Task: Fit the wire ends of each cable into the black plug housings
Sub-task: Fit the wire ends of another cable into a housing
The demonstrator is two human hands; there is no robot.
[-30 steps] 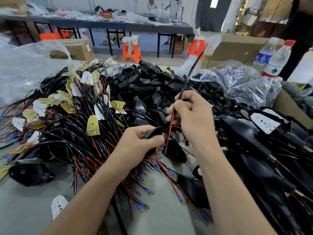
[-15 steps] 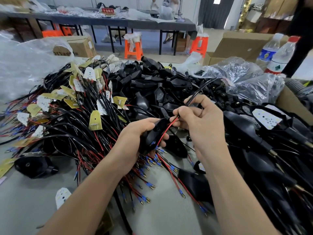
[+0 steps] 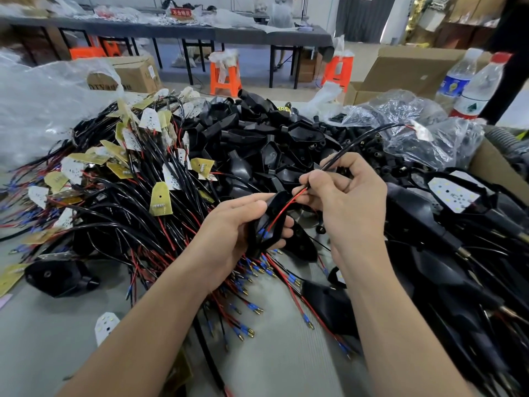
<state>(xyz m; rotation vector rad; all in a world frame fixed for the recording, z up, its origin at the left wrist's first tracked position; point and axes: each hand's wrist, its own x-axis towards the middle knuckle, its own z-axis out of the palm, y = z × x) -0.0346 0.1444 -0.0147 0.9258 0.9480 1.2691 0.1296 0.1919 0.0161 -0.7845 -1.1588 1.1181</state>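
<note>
Black plug housing [image 3: 267,224], one in hand: held near view centre, above the grey table [image 3: 286,362]. The left hand [image 3: 229,233] grips it, fingers curled underneath and thumb lying along its upper edge.

Cable [image 3: 360,140], one in hand: the right hand [image 3: 349,202], at 3 o'clock of the housing, pinches it between thumb and forefinger where the red wire [image 3: 282,209] leaves the black sheath; the other fingers are curled. The red wire runs down toward 7 o'clock into the housing's open side, its blue-sleeved terminal [image 3: 264,233] inside the shell between the left fingers. The sheath rises toward 2 o'clock to a small white board [image 3: 420,133].

Writing: red sign [image 3: 180,12] on the far table at 12 o'clock, white characters "不合格区". Carton [image 3: 134,74] at 10 o'clock, dark print partly hidden, not legible. Bottles, two, at 2 o'clock: one with a blue label [image 3: 455,81], one red-capped [image 3: 481,84]; label text too blurred to read.

Stock: cable heap [image 3: 114,179] at 9 to 10 o'clock, too many to count; loose housing heap [image 3: 252,138] at 12 o'clock, uncounted; one separate housing [image 3: 60,277] at 8 o'clock; one loose white board [image 3: 106,325] at 7 o'clock.
</note>
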